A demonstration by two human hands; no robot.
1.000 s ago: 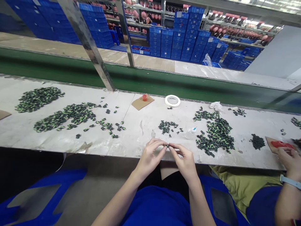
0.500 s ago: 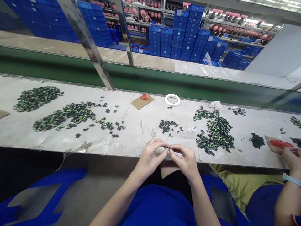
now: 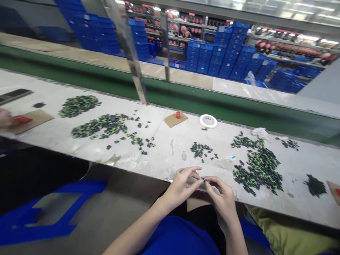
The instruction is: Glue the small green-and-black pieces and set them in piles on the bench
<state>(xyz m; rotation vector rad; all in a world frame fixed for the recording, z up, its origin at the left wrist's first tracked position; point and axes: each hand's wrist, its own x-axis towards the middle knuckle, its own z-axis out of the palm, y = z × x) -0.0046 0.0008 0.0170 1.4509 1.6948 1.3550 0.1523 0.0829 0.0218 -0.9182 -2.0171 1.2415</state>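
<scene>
Near the table's front edge, a small black-and-green part (image 3: 204, 180) sits between the fingertips of both my hands. My right hand (image 3: 222, 196) pinches it between thumb and fingers. From the other side my left hand (image 3: 181, 187) has its thumb and a fingertip on the part, with the index finger raised above. The fingers cover much of the piece, so its exact kind is unclear. Just beyond lies a loose cluster of small dark pieces (image 3: 200, 149). Right of it spreads a big pile of black-and-green parts (image 3: 262, 170).
More black-and-green parts (image 3: 79, 105) are heaped on the left. A red cup (image 3: 177, 114) rests on cardboard (image 3: 172, 121), near a white tape roll (image 3: 208, 121). At the far left is another person's hand (image 3: 4, 118). A metal post (image 3: 136, 71) rises behind the table.
The view has swung left, bringing another person's hand in at the far left; the right-hand co-worker's hand has left view. My left index finger has lifted off the small part.
</scene>
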